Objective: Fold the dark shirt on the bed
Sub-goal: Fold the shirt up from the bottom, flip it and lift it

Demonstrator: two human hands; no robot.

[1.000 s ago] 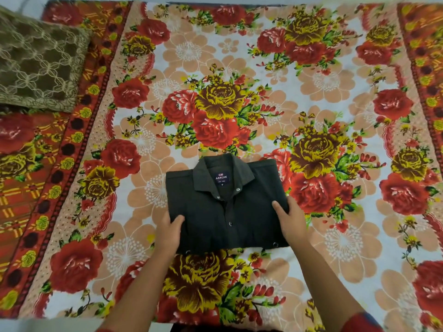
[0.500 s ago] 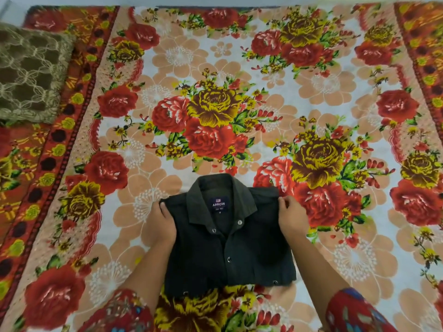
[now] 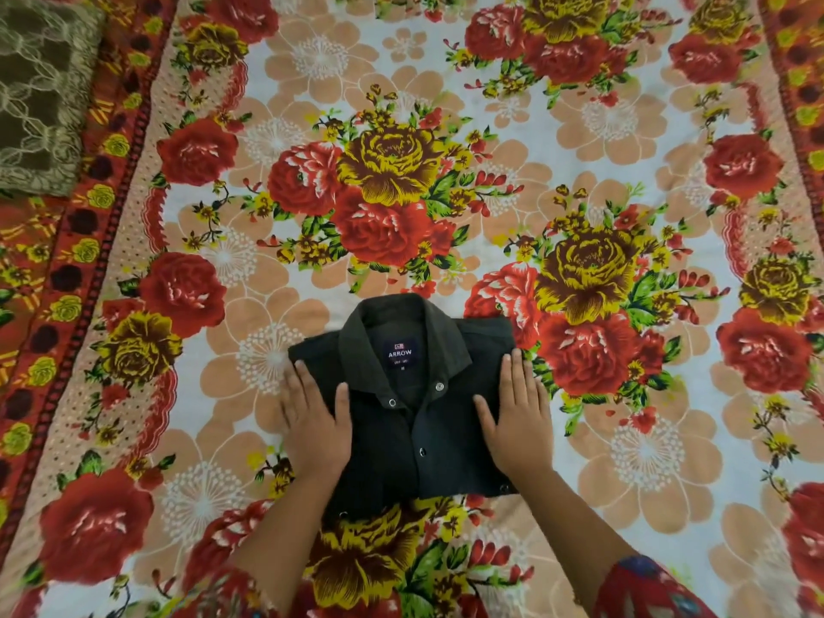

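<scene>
Dark shirt (image 3: pixel 414 439), folded, lies on floral bedsheet (image 3: pixel 579 127); left hand (image 3: pixel 314 421) and right hand (image 3: pixel 517 417) press flat, fingers extended, at its 9 and 3 o'clock edges.

Soft, even, fairly bright light with faint shadows; sharp centre, wide-angle bending (and slight blur) toward the edges.

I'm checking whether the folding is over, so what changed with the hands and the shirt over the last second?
Both hands let go of the shirt's side edges. The left hand and right hand now lie flat, fingers stretched out, pressing on the dark shirt at its left and right sides. The shirt stayed a folded rectangle, collar up, label showing, on the floral bedsheet. The olive pillow has not moved.
</scene>
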